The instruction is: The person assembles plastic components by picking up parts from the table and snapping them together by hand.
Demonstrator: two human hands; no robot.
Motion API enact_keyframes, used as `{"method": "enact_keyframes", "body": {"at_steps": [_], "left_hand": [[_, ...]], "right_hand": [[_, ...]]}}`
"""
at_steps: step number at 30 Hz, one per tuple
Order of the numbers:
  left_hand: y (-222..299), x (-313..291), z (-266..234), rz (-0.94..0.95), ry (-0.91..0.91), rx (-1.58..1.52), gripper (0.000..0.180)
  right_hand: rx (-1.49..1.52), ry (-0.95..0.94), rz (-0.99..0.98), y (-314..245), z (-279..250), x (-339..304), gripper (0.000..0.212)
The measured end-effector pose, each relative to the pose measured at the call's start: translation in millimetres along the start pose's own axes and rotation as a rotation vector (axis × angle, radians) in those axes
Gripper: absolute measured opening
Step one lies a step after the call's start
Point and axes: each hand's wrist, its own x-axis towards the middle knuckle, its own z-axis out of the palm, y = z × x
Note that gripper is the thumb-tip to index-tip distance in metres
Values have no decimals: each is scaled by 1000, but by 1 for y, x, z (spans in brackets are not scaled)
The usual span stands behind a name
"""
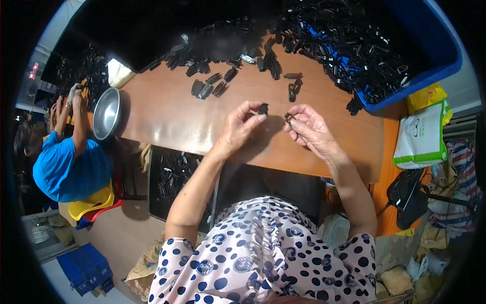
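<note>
Over the near part of the brown table (167,109), my left hand (239,127) pinches a small black plastic part (263,108) between thumb and fingertips. To its right, my right hand (313,130) is closed on another small dark piece (289,117), mostly covered by the fingers. The two pieces are apart from each other. Beyond my left hand lie several loose black clip-like parts (220,89). A few more black parts (292,92) lie beyond my right hand. What exactly these parts are is too small to tell.
A large pile of black parts (349,45) spills from a blue bin (450,73) at the far right. A metal bowl (107,114) sits at the table's left edge. Below is a black tray (153,187) of parts. At left, a person in blue (71,167) works; a white-green bag (420,134) hangs right.
</note>
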Motion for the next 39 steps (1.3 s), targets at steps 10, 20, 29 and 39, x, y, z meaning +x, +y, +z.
{"method": "enact_keyframes", "body": {"at_steps": [10, 20, 29, 39], "left_hand": [[22, -58, 20, 392, -76, 260, 22], [32, -80, 24, 713, -94, 563, 18], [37, -95, 34, 396, -193, 395, 19], [19, -78, 43, 49, -224, -482, 16]], "right_hand": [[-78, -136, 21, -4, 30, -40, 17], [-286, -198, 272, -15, 25, -61, 23], [-27, -111, 412, 6, 26, -75, 16], [257, -545, 329, 12, 25, -57, 83]]}}
